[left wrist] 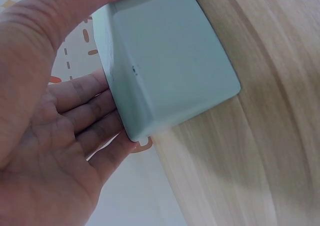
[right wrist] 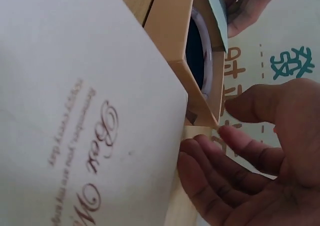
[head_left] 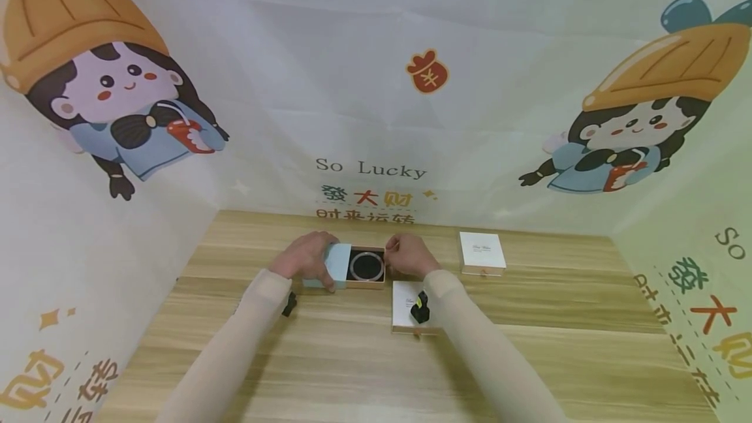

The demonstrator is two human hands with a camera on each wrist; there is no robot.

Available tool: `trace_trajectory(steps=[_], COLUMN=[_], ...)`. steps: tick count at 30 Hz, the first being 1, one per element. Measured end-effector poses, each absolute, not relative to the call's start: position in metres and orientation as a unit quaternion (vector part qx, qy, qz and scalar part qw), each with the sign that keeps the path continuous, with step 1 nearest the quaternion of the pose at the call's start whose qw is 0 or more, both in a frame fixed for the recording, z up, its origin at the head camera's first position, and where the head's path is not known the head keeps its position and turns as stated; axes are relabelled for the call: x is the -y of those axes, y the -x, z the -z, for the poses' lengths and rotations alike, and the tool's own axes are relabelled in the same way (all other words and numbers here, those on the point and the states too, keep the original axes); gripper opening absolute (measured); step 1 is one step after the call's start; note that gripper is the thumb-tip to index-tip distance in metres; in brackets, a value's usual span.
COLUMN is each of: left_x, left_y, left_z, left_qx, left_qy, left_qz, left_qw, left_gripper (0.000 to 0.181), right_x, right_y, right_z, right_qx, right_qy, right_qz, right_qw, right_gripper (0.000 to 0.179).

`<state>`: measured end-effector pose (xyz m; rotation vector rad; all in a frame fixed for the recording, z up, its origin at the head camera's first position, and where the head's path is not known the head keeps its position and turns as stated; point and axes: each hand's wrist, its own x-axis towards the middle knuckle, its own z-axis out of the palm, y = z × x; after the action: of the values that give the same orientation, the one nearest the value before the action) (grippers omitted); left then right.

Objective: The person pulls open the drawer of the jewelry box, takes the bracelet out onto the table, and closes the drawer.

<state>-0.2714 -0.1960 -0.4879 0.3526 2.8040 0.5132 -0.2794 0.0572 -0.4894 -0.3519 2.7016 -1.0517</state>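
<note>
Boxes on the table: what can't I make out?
Head view: right part of the near white box, behind the right sleeve.
Head view: fine print on the far white box, too small.
Head view: left end of the tray, inside the blue cover.
Left wrist view: blue cover's upper part, cut off by the top edge.

1. Lower left of the frame: a plain, long, cream left sleeve (head_left: pixel 220 351).
2. Lower right: a matching right sleeve (head_left: pixel 493 351).
3. Below centre: small black left wrist device (head_left: pixel 289 304); black right wrist device (head_left: pixel 422 312), marked yellow-green.

Two white lettered boxes (head_left: pixel 482 251) lie on a wood-grain table (head_left: pixel 341 358) before a pale sheet (head_left: pixel 317 77) with cartoon figures (head_left: pixel 664 74).
</note>
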Motion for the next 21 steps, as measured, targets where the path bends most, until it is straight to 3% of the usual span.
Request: trace_trajectory(steps=[10, 21], left_x=[0.195, 0.195], left_y=[0.272, 0.271], left_z=[0.487, 0.485], left_qx=[-0.968, -0.966], left_qy=[-0.122, -0.122], left_qz=[-0.173, -0.18], left_qw=[0.133, 0.136], left_gripper=[0.104, 0.102], right_x=[-0.048, -0.022], right_y=[0.271, 0.264], right_z=[0.475, 0.471], right_qx=[-0.931, -0.937], right_qy=[0.209, 0.301], right_qz=[0.284, 0.166], right_qw=[0.087, 0.065], right_gripper=[0.049, 0.051])
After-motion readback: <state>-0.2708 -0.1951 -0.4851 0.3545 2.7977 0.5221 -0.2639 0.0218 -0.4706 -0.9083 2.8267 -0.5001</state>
